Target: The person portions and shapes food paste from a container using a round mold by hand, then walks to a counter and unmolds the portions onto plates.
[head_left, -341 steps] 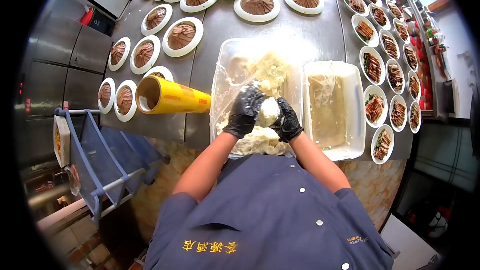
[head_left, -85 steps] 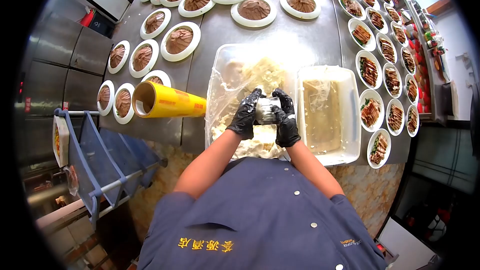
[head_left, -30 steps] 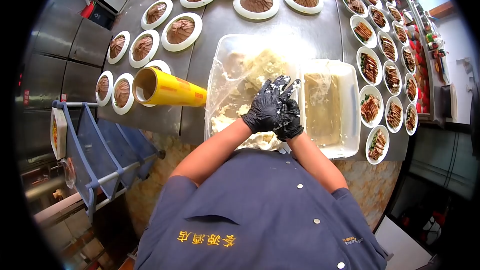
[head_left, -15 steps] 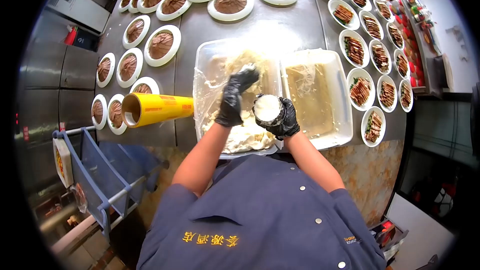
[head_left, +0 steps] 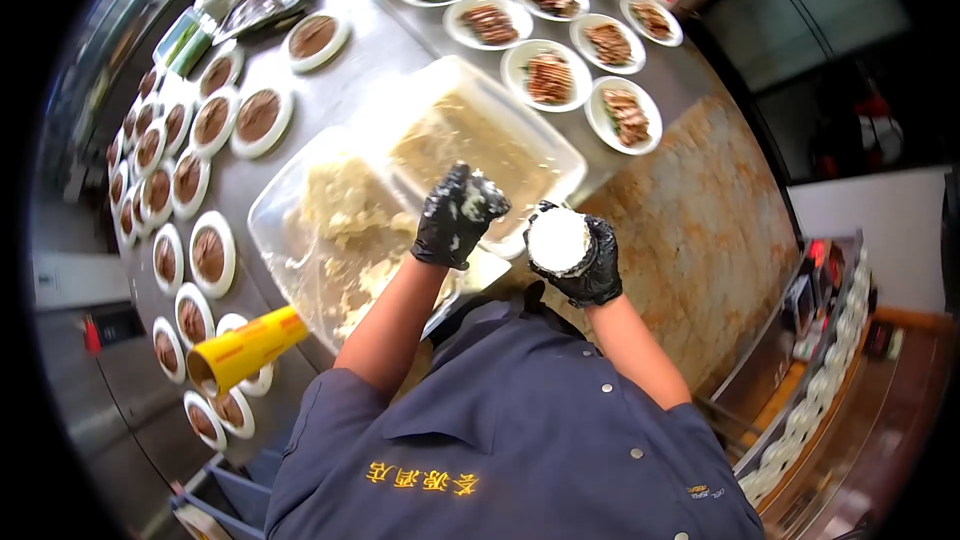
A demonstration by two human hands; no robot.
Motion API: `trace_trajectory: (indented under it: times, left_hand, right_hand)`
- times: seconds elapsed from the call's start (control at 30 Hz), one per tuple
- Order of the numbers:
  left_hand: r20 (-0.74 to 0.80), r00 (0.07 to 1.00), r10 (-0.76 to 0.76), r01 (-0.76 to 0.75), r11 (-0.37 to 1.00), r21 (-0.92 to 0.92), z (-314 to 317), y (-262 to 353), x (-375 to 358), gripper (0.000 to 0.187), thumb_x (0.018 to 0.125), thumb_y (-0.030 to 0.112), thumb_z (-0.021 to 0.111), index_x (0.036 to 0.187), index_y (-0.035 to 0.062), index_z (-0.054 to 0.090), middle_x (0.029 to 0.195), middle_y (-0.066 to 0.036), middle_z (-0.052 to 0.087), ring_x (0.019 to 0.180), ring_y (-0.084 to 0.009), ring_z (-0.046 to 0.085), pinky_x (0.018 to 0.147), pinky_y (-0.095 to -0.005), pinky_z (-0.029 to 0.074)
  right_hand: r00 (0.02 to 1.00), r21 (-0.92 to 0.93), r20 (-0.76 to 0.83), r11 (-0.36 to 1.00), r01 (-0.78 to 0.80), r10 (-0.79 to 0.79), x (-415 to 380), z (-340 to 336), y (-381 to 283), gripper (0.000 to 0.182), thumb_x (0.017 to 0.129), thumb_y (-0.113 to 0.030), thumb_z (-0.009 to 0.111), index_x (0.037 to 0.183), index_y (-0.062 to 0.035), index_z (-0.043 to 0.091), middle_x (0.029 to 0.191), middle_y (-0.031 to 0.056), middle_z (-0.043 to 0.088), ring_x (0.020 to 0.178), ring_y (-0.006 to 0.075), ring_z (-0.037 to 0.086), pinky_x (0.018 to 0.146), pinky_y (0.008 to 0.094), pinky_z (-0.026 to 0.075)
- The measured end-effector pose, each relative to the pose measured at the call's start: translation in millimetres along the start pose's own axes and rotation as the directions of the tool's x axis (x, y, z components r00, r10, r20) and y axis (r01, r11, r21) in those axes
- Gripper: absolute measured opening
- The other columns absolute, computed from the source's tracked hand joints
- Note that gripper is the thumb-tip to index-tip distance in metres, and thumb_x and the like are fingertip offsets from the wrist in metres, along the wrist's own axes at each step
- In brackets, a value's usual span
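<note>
Both hands now farther right of paste tub (head_left: pixel 268 248) than half a second ago. Right hand (head_left: pixel 603 278) grips white-filled round container (head_left: pixel 560 242), beyond second tub (head_left: pixel 573 162), which adjoins paste tub. Left hand (head_left: pixel 458 217), fingers curled, white-smeared, over second tub; cannot tell whether it holds anything. Yellow roll (head_left: pixel 250 347) just left of paste tub.

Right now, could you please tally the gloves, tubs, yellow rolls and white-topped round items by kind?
Gloves: 2, left glove and right glove
Tubs: 2, left tub and right tub
Yellow roll: 1
White-topped round item: 1
Total: 6
</note>
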State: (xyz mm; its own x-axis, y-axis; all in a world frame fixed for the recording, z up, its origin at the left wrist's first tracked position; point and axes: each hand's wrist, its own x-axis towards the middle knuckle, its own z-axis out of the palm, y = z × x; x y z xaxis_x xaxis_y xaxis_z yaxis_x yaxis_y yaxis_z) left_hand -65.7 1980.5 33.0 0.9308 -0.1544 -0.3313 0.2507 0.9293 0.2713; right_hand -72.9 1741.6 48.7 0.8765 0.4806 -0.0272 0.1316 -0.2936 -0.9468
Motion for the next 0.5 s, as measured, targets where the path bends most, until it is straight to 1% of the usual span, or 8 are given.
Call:
trace_trajectory:
  times: [0.03,0.1,0.17,0.23,0.3,0.4,0.43,0.5]
  left_hand:
    - [0.133,0.991,0.01,-0.058,0.93,0.364,15,-16,6,0.028,0.103,0.031,0.056,0.093,0.0069,0.065,0.089,-0.01,0.067,0.084,-0.0238,0.064,0.084,-0.0408,0.052]
    - [0.459,0.884,-0.085,-0.343,0.55,0.761,42,-56,21,0.025,0.101,0.027,0.057,0.1,0.0032,0.065,0.098,-0.012,0.068,0.095,-0.0263,0.065,0.089,-0.0418,0.051]
    - [0.771,0.61,-0.181,-0.752,0.174,0.636,74,-96,42,0.022,0.097,0.019,0.058,0.104,0.0,0.065,0.108,-0.015,0.068,0.108,-0.0314,0.065,0.098,-0.0435,0.05]
    - [0.863,0.338,-0.375,-0.939,-0.19,0.286,142,-140,46,0.018,0.095,0.018,0.059,0.098,0.0014,0.067,0.107,-0.018,0.067,0.109,-0.0388,0.063,0.099,-0.0459,0.049]
    - [0.711,0.523,-0.47,-0.754,0.134,0.643,171,-204,58,0.02,0.092,0.021,0.061,0.099,0.0022,0.067,0.105,-0.018,0.067,0.106,-0.0378,0.064,0.098,-0.0451,0.05]
    - [0.735,0.189,-0.651,-0.859,0.253,0.446,242,-298,89,0.031,0.091,0.031,0.064,0.097,0.0013,0.066,0.097,-0.013,0.069,0.087,-0.0318,0.067,0.084,-0.0379,0.054]
    - [0.732,0.311,-0.606,-0.763,0.3,0.573,257,-335,87,0.03,0.091,0.03,0.063,0.098,0.0009,0.066,0.097,-0.012,0.07,0.086,-0.0299,0.067,0.081,-0.0369,0.054]
    - [0.707,0.39,-0.59,-0.709,0.298,0.639,278,-402,86,0.031,0.09,0.026,0.064,0.107,0.0007,0.066,0.098,-0.011,0.07,0.087,-0.0277,0.068,0.08,-0.0362,0.055]
  right_hand:
    - [0.991,-0.285,-0.033,0.952,0.113,-0.128,-15,-22,-3,0.049,0.082,-0.012,0.076,0.127,0.0007,0.065,0.121,0.0121,0.072,0.106,0.0163,0.07,0.098,0.0361,0.053]
    - [0.979,-0.179,-0.195,0.984,0.018,-0.054,-53,-53,3,0.047,0.083,-0.012,0.075,0.127,0.0006,0.065,0.122,0.012,0.071,0.107,0.0161,0.069,0.099,0.0349,0.052]
    - [0.942,-0.097,-0.33,0.995,0.026,-0.057,-89,-89,26,0.049,0.081,-0.011,0.077,0.126,0.0008,0.065,0.123,0.0124,0.071,0.108,0.0174,0.069,0.1,0.0347,0.051]
    - [0.823,0.446,-0.525,0.894,0.049,0.217,-118,-112,79,0.051,0.076,-0.017,0.08,0.124,-0.0016,0.067,0.111,0.012,0.073,0.097,0.0254,0.071,0.087,0.0364,0.054]
    - [0.738,0.485,-0.635,0.862,0.15,0.229,-158,-149,81,0.053,0.075,-0.02,0.082,0.123,-0.0022,0.068,0.108,0.0114,0.074,0.093,0.0276,0.071,0.082,0.0366,0.055]
    - [0.648,0.057,-0.759,0.985,0.164,-0.064,-221,-218,78,0.054,0.075,-0.023,0.082,0.123,-0.002,0.068,0.109,0.0116,0.074,0.094,0.0288,0.071,0.082,0.0376,0.055]
    - [0.627,-0.002,-0.772,0.987,0.159,-0.103,-238,-238,82,0.054,0.077,-0.024,0.081,0.123,-0.0017,0.067,0.11,0.012,0.073,0.096,0.0291,0.07,0.084,0.0384,0.055]
    - [0.612,0.498,-0.76,0.801,0.332,0.219,-254,-261,111,0.053,0.083,-0.029,0.076,0.125,-0.0005,0.066,0.115,0.0134,0.072,0.102,0.0306,0.069,0.091,0.0414,0.054]
